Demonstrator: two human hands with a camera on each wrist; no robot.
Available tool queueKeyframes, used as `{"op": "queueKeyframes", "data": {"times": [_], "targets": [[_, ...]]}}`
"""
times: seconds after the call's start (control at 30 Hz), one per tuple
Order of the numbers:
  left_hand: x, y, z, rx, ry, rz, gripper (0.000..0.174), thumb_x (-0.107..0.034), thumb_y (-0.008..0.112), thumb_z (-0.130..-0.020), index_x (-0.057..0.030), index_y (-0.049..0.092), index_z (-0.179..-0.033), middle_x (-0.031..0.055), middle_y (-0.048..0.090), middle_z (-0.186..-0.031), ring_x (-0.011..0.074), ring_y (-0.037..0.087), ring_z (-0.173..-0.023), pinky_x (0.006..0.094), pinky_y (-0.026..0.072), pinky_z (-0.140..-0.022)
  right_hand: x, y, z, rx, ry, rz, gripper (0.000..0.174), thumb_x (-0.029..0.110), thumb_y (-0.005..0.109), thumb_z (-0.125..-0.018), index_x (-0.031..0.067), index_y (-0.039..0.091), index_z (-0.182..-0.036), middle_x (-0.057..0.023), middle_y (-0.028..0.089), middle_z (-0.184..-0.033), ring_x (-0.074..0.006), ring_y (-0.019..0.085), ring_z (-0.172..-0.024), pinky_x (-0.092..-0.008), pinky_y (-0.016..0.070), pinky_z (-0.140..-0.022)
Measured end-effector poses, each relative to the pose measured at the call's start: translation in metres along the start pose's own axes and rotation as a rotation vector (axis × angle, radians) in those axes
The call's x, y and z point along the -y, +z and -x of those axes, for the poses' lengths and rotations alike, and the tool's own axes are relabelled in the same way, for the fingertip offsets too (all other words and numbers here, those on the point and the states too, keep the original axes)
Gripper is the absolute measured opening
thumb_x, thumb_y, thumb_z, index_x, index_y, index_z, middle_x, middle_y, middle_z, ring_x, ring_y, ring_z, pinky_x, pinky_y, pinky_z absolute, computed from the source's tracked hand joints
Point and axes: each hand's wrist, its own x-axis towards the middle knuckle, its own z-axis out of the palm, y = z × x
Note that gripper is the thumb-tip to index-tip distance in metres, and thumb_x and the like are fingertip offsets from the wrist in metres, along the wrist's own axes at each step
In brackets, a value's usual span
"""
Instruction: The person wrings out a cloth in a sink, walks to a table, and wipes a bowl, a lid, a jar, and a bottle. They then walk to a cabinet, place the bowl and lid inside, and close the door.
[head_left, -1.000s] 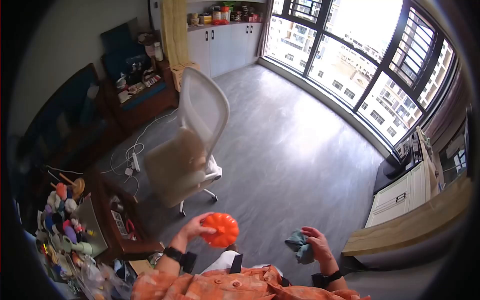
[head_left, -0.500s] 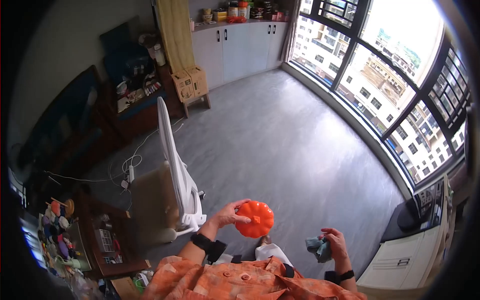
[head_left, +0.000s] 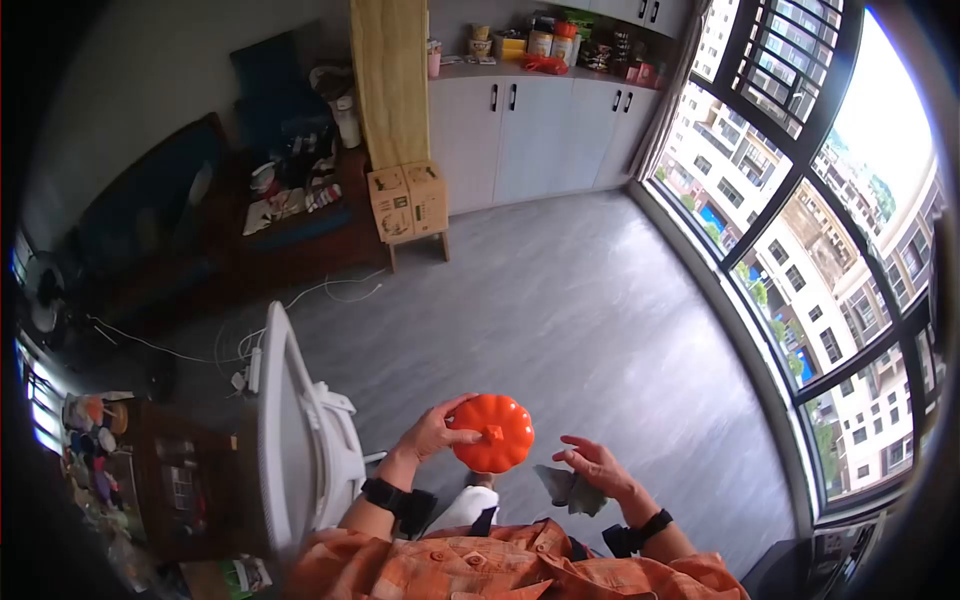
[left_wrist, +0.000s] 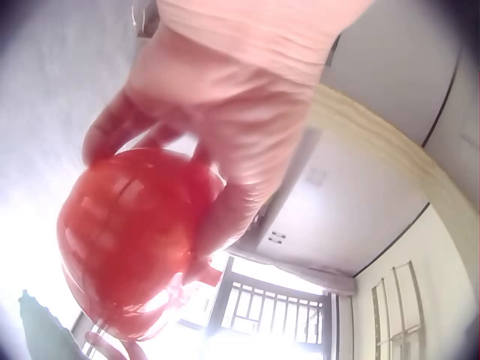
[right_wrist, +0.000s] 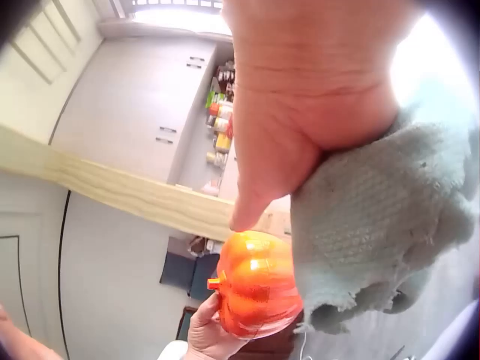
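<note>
In the head view an orange pumpkin-shaped container [head_left: 493,433] with a stem on top is gripped at its side by my left hand [head_left: 432,437], thumb over the top. The left wrist view shows the fingers curled round its shiny body [left_wrist: 135,232]. My right hand [head_left: 600,470] holds a grey-green cloth [head_left: 572,490] that hangs beneath the palm, a short way right of the pumpkin and apart from it. In the right wrist view the frayed cloth [right_wrist: 375,225] hangs beside the pumpkin [right_wrist: 259,285].
A white chair [head_left: 305,440] stands close on the left, with a cluttered wooden table [head_left: 190,480] beyond. Cables [head_left: 170,350] lie on the grey floor [head_left: 560,310]. A cardboard box [head_left: 409,203] on a stand, white cabinets [head_left: 545,140] and tall windows line the far side.
The view has swung rightward, so the chair sits further left and more cabinets show. The cloth hand has come closer to the pumpkin, its fingers straighter; the left hand still grips the pumpkin.
</note>
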Motion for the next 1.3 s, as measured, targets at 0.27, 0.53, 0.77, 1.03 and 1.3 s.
{"op": "queueKeyframes", "data": {"times": [0.27,0.53,0.77,1.03,1.3], "targets": [[-0.069,0.03,-0.218,0.329,-0.076,-0.098,0.068,-0.017,0.078,-0.065,-0.0063,0.047,-0.125,0.0045,0.057,-0.11,0.0145,0.051,-0.104,0.0302,0.0399,-0.092,0.05,-0.129,-0.092,-0.152,-0.022,-0.073,0.072,0.048,0.055,-0.084,-0.0008,0.033,-0.133,-0.0137,0.054,-0.117,-0.0191,0.048,-0.112,-0.0312,0.0367,-0.094],[-0.097,0.037,-0.381,0.315,-0.065,0.018,0.069,-0.01,0.077,-0.065,-0.0009,0.044,-0.125,0.0074,0.057,-0.109,0.0161,0.055,-0.098,0.0283,0.0428,-0.09,0.103,-0.246,-0.25,0.029,-0.047,-0.159,0.088,0.056,0.06,-0.076,-0.0012,0.028,-0.135,-0.019,0.052,-0.118,-0.021,0.051,-0.108,-0.0322,0.0417,-0.09],[-0.135,-0.008,-0.489,0.115,0.007,-0.001,0.071,-0.015,0.077,-0.062,0.0028,0.045,-0.122,0.0085,0.055,-0.111,0.0178,0.052,-0.104,0.0309,0.0393,-0.094,0.195,-0.325,-0.377,0.276,-0.007,-0.049,0.09,0.059,0.059,-0.075,-0.0019,0.029,-0.134,-0.0205,0.048,-0.124,-0.0261,0.047,-0.113,-0.0358,0.037,-0.097],[-0.178,-0.095,-0.624,0.099,-0.04,-0.036,0.075,-0.021,0.076,-0.067,0.0033,0.039,-0.127,0.0101,0.055,-0.111,0.0167,0.052,-0.102,0.0295,0.0403,-0.091,0.242,-0.357,-0.525,0.256,-0.071,-0.214,0.079,0.049,0.064,-0.076,-0.0014,0.035,-0.131,-0.0179,0.05,-0.121,-0.0231,0.048,-0.112,-0.0333,0.0381,-0.095],[-0.223,-0.203,-0.782,0.167,-0.23,-0.118,0.079,-0.037,0.07,-0.075,-0.0054,0.03,-0.136,0.0155,0.045,-0.124,0.0186,0.051,-0.103,0.0288,0.0444,-0.078,0.3,-0.403,-0.616,0.065,-0.022,-0.365,0.07,0.043,0.063,-0.08,-0.003,0.04,-0.127,-0.0126,0.053,-0.117,-0.0191,0.05,-0.109,-0.0309,0.0383,-0.094]]}}
